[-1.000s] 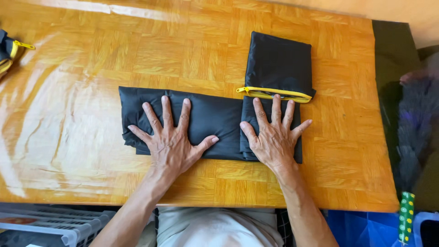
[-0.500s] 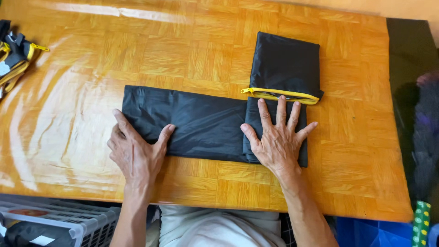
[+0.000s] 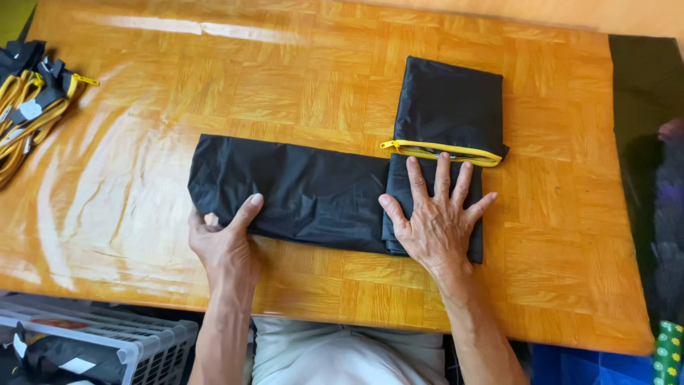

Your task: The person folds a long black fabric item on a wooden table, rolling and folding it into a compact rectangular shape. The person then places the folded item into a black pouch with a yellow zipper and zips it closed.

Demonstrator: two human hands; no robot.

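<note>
since a moment ago the left hand (image 3: 226, 241) has slid off the middle of the black fabric bag (image 3: 313, 194) to its lower left corner, while the right hand (image 3: 436, 221) has kept its place. the left hand is now curled around the cloth's near edge, thumb lying on top of the fabric and fingers tucked at or under the corner, gripping that end. the right hand lies open and flat, fingers spread, palm pressing down on the folded right portion of the bag, its fingertips just short of the yellow zipper (image 3: 442, 150).

the bag stretches as a long dark strip across the near half of the wooden desk (image 3: 214, 93), running from the left hand to the right. beyond the zipper a squarer black panel (image 3: 450, 103) of the same item extends away from the person, lying flat on the parquet surface. the fabric shows soft creases along its length and a doubled edge under the right palm.

at the far left edge of the desk sits a heap of black and yellow straps (image 3: 32, 96), well apart from the bag. below the desk's near edge, to the left, a grey plastic crate (image 3: 121, 342) holds dark material. to the right of the desk lies a dark surface (image 3: 645, 107), and a green patterned roll (image 3: 666, 353) shows at the bottom right corner.
</note>
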